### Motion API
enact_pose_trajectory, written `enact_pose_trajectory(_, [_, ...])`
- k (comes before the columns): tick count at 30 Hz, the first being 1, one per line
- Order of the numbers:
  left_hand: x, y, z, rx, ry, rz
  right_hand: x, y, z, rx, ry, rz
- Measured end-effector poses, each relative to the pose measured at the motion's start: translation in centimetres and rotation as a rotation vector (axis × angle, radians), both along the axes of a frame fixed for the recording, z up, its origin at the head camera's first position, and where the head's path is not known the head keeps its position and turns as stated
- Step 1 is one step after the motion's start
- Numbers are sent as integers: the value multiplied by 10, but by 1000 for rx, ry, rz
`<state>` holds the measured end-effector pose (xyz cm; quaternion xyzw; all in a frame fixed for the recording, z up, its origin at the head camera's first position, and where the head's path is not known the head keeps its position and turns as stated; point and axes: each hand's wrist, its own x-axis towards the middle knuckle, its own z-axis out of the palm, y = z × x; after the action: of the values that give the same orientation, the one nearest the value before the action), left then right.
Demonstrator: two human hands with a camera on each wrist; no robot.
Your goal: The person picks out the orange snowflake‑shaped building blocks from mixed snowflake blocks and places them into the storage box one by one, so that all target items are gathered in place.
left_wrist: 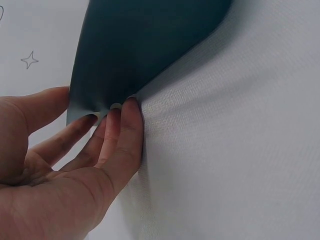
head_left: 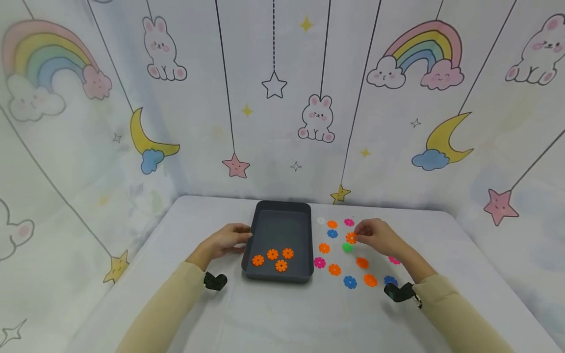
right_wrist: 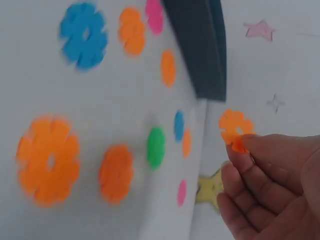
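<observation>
Orange snowflake disc (head_left: 350,238) is pinched between thumb and fingertips of the right hand (head_left: 380,237), lifted just above the white worktop (head_left: 282,314) right of the dark grey tray (head_left: 265,220). The left hand (head_left: 226,240) rests with straight fingers (left_wrist: 120,131) against the tray's left wall. Four orange discs (head_left: 273,259) lie at the tray's near end; more orange, blue, pink and green discs (head_left: 348,264) lie scattered nearby.

Orange flower disc (head_left: 350,238) pinched, lifted; dark tray (head_left: 280,229) holds four orange discs.
</observation>
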<state>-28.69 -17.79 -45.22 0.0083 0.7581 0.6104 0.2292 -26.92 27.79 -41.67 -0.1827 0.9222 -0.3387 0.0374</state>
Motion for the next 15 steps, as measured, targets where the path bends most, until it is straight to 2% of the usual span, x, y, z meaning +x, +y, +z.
enact_pose_trajectory(8, [2,0,-1,4,7,-1,5,-51,14,-86,-68,7])
enact_pose_trajectory(15, [2,0,-1,-5,11,4,0,-92,20,-156,-110,35])
